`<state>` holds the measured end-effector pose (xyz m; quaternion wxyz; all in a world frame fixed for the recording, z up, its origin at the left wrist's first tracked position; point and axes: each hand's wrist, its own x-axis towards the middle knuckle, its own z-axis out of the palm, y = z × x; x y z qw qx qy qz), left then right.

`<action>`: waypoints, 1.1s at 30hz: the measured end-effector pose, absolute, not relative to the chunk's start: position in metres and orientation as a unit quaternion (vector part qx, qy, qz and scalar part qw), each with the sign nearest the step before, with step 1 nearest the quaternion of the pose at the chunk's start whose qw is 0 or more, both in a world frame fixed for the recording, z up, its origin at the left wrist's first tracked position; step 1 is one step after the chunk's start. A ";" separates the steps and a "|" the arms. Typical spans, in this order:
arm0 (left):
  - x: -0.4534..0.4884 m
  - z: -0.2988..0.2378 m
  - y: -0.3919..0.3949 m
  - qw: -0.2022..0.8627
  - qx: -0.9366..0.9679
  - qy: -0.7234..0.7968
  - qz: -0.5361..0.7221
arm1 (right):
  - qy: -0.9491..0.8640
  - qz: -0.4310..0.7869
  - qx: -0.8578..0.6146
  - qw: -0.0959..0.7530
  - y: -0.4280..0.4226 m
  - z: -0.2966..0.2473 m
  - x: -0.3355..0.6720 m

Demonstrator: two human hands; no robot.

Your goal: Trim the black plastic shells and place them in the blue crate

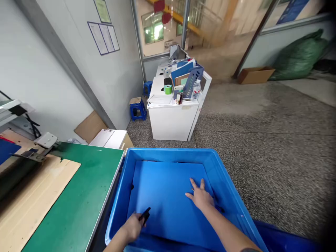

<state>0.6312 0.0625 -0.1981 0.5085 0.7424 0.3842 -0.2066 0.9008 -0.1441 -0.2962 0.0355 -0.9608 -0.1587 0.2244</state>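
Gripping a slim black object (145, 214), the left hand (132, 226) is closed around one end, with the other end jutting forward and to the right above a flat blue sheet (166, 189). The right hand (201, 196) is empty, its fingers spread wide over the right half of that sheet; whether the fingertips press on it or hover just above, I cannot tell. The sheet lies inside a large blue tub (172, 151), covering most of the floor of it, between and ahead of the two hands; small dark bits show along its left and right edges, too little visible to identify. Just beside the tub on the left is a green-topped table (89, 189) with a wooden board (44, 199) on it. Beyond the tub, a white table (172, 122) carries a roll of green tape (168, 90), a dark can (179, 98), a clear bottle (196, 90) and a blue perforated file holder (193, 81) with folders standing in it. Farther off to the right, a cardboard box (256, 75) sits on the floor near a bulging green sack (301, 57), the contents of both hidden.
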 end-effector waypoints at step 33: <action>0.555 -0.152 0.091 0.447 0.788 0.419 -0.066 | -0.509 0.458 -0.652 0.326 -0.019 -0.224 0.719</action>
